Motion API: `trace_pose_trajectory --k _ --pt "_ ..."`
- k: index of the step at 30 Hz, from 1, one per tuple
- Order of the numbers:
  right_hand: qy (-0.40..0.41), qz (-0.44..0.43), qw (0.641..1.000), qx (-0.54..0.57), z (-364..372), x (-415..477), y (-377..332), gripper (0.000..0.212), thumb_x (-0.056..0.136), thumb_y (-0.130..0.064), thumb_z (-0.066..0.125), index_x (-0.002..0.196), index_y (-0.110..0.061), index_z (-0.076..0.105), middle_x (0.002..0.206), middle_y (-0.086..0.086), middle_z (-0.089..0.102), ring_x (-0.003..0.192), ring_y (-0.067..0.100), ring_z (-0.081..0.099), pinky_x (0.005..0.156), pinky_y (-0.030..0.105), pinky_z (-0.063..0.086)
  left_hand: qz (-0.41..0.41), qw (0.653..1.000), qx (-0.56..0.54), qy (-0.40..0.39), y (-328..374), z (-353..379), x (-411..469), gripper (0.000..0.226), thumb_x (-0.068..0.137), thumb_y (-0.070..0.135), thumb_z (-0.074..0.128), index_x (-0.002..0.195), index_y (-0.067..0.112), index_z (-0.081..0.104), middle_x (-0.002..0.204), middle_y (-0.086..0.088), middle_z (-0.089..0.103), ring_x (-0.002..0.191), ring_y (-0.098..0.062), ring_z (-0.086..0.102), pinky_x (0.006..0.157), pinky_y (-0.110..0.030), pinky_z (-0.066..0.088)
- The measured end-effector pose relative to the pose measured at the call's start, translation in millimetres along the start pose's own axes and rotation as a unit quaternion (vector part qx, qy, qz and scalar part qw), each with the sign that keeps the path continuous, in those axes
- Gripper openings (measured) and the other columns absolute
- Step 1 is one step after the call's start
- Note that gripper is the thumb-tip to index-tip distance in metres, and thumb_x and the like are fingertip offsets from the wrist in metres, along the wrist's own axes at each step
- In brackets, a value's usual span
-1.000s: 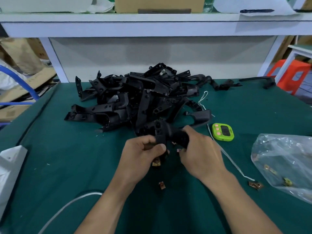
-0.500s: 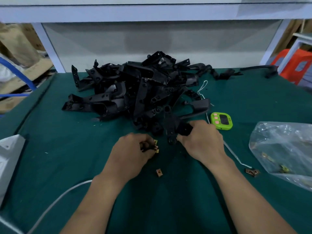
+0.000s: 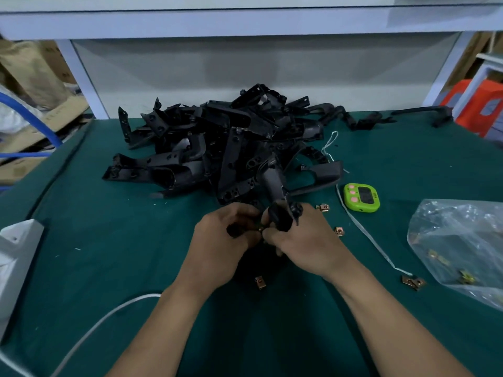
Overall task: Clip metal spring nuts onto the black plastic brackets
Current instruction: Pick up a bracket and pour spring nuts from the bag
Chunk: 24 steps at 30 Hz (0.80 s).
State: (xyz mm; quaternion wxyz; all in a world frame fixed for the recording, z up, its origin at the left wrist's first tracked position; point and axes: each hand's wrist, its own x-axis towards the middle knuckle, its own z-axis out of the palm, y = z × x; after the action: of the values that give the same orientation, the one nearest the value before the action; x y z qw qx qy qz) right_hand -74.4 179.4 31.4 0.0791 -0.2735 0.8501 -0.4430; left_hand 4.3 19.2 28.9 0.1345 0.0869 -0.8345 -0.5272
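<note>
Timer (image 3: 361,197) lies between bracket pile (image 3: 217,148), leftward, and bag (image 3: 457,240) apparently holding nuts (image 3: 466,277), rightward.

Workshop bench (image 3: 109,254), heaped bracket pile (image 3: 217,148)

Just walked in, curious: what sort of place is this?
Most likely a small factory assembly bench: a heap of black plastic brackets on a green-covered table, loose metal spring nuts beside a clear bag of more, and a green timer.

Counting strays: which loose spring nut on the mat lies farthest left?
The lone spring nut between the two wrists; all others lie beyond the right hand, toward the green timer and plastic bag.
</note>
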Motion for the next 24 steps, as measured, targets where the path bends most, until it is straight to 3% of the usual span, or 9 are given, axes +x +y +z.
trace_pose_trajectory --k 2,5,10,14,18,24 --pt "-0.017 0.011 0.999 0.04 -1 1 2 0.007 0.077 -0.018 0.073 0.074 -0.02 0.067 0.053 -0.005 0.065 0.05 0.012 0.064 0.051 0.016 0.044 0.005 1.0 -0.002 -0.011 -1 -2 1 0.036 0.08 0.006 0.08 0.093 0.039 0.073 0.081 0.013 0.076 0.077 -0.001 0.069 0.071 -0.011 0.05" --pt "-0.031 0.023 0.995 0.097 -1 0 3 0.008 0.08 -0.014 0.071 0.076 -0.019 0.067 0.06 0.005 0.068 0.051 0.017 0.067 0.051 0.021 0.046 0.027 1.0 0.002 -0.016 -2 -4 2 0.038 0.077 0.004 0.082 0.092 0.038 0.076 0.082 0.014 0.076 0.08 -0.002 0.071 0.074 -0.012 0.052" --pt "-0.075 0.048 0.971 0.223 -6 -2 -1 0.008 0.079 -0.014 0.07 0.076 -0.021 0.07 0.064 0.007 0.068 0.053 0.016 0.061 0.049 0.021 0.043 -0.001 0.998 -0.048 -0.029 -5 -5 2 0.033 0.078 0.008 0.084 0.089 0.038 0.08 0.084 0.012 0.079 0.082 -0.004 0.074 0.072 -0.014 0.053" --pt "-0.133 0.074 0.936 0.317 -13 -4 -3 0.003 0.077 -0.012 0.071 0.079 -0.012 0.069 0.073 0.014 0.069 0.056 0.021 0.062 0.049 0.023 0.043 -0.033 0.988 -0.14 -0.057 -1 -11 0 0.016 0.074 0.021 0.088 0.088 0.027 0.083 0.085 -0.003 0.08 0.084 -0.023 0.076 0.076 -0.033 0.057" --pt "-0.163 0.116 0.9 0.388 -15 -5 -2 0.007 0.074 -0.009 0.072 0.075 -0.016 0.073 0.071 0.013 0.068 0.054 0.02 0.062 0.048 0.023 0.044 -0.046 0.973 -0.207 -0.085 -3 -13 0 0.026 0.064 0.029 0.088 0.084 0.014 0.082 0.08 -0.014 0.077 0.071 -0.019 0.066 0.063 -0.024 0.051" --pt "-0.199 0.142 0.873 0.422 -17 -5 4 0.009 0.075 -0.006 0.072 0.073 -0.015 0.074 0.067 0.013 0.066 0.052 0.018 0.06 0.047 0.022 0.046 -0.07 0.965 -0.217 -0.129 -5 -13 1 0.024 0.068 0.029 0.087 0.086 0.012 0.082 0.078 -0.012 0.076 0.07 -0.015 0.069 0.062 -0.021 0.053"
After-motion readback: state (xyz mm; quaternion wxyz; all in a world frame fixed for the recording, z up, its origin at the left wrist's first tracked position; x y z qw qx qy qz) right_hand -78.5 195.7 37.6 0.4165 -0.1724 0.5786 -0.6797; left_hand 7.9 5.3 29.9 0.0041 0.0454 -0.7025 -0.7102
